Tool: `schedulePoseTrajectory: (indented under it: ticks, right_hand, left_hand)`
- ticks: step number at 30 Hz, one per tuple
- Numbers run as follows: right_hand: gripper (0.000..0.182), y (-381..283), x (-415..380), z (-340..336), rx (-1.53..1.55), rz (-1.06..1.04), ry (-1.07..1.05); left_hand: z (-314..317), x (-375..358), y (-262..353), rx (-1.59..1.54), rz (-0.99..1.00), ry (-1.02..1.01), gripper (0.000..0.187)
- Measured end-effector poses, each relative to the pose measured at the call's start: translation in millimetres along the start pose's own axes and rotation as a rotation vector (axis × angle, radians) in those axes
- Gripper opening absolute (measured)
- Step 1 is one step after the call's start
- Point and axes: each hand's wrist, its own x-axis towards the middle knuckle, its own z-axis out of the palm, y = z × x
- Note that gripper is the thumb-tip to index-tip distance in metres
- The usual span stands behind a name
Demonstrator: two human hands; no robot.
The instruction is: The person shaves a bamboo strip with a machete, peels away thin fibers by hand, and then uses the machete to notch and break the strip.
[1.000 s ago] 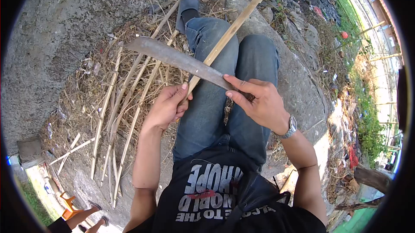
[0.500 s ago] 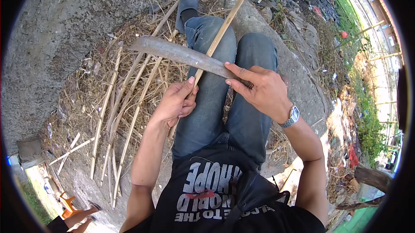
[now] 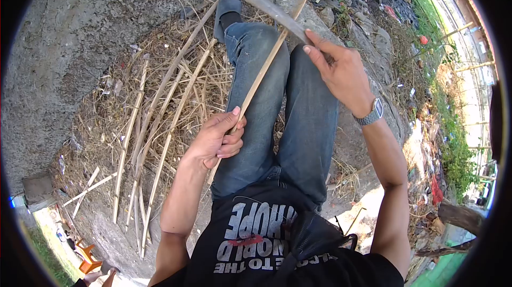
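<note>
A long thin wooden strip [image 3: 263, 69] runs slantwise over my jeans-covered legs, from near my lap up past the top edge. My left hand [image 3: 221, 136] is closed around its lower part, thumb on top. The long, slightly curved machete blade [image 3: 261, 2] lies across the strip's upper part, its tip pointing to the upper left. Near the blade's right end, my right hand [image 3: 341, 68] grips the machete, with thumb and index finger at the blade; the handle is hidden by the hand.
Several long wooden strips [image 3: 128, 140] lie on the dry litter to the left. A concrete wall [image 3: 48, 74] borders the far left. At the lower left are an orange chair [image 3: 88, 257] and part of another person. A log [image 3: 460, 220] lies at the right.
My right hand and the machete have moved up and to the right along the strip, away from my left hand. My left hand has stayed nearly in place on the strip.
</note>
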Motion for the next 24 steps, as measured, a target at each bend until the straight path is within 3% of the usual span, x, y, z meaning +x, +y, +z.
schedulePoseTrajectory:
  ticks: [1,3,4,6,9,10,13,15,18,20,21,22,24]
  right_hand:
    - [0.042,-3.6,-4.1,4.4,0.002,-0.007,-0.003]
    - [0.042,-17.3,-37.0,23.7,0.085,-0.331,-0.070]
    - [0.043,-22.1,-51.2,32.6,-0.043,-0.450,-0.113]
    - [0.045,-28.4,-58.5,38.9,-0.089,-0.478,-0.165]
    - [0.047,0.6,-13.3,33.8,-0.166,-0.326,0.128]
    - [0.045,11.0,8.4,25.5,0.007,-0.134,0.093]
    - [0.042,13.4,19.2,21.8,0.159,-0.146,0.166]
    - [0.042,-5.4,-8.6,25.0,0.095,-0.310,0.015]
    - [0.044,-25.8,-42.2,27.0,-0.099,-0.391,-0.175]
    - [0.043,-11.0,-26.1,27.3,-0.141,-0.387,-0.060]
    - [0.045,8.3,-5.5,29.8,-0.083,-0.411,0.127]
    - [0.045,15.5,14.6,16.9,-0.052,-0.190,0.085]
    - [0.046,23.5,37.5,9.4,0.073,-0.170,0.142]
  left_hand:
    - [1.6,2.1,-0.4,-0.006,-0.002,0.007,0.042]
    - [0.1,6.0,-1.5,-0.001,0.002,0.018,0.041]
    - [-0.9,9.3,-1.4,0.010,0.006,0.021,0.041]
    - [-3.1,6.6,-2.7,0.044,0.001,0.043,0.042]
    - [-9.9,-13.2,-11.5,0.081,-0.006,0.089,0.042]
    - [-9.7,-18.2,-13.3,0.087,-0.004,0.102,0.042]
    - [-1.6,-16.9,-9.6,0.084,0.016,0.097,0.041]
    - [0.1,-10.4,-7.0,0.078,0.019,0.076,0.041]
    - [-9.7,-13.9,-11.1,0.057,-0.015,0.069,0.041]
    - [-18.9,-26.8,-16.6,0.061,-0.010,0.042,0.041]
    - [-25.4,-34.7,-21.1,0.072,-0.018,0.055,0.041]
    - [-24.1,-40.0,-20.4,0.072,-0.009,0.055,0.041]
    - [-17.2,-46.8,-15.6,0.024,-0.058,0.047,0.040]
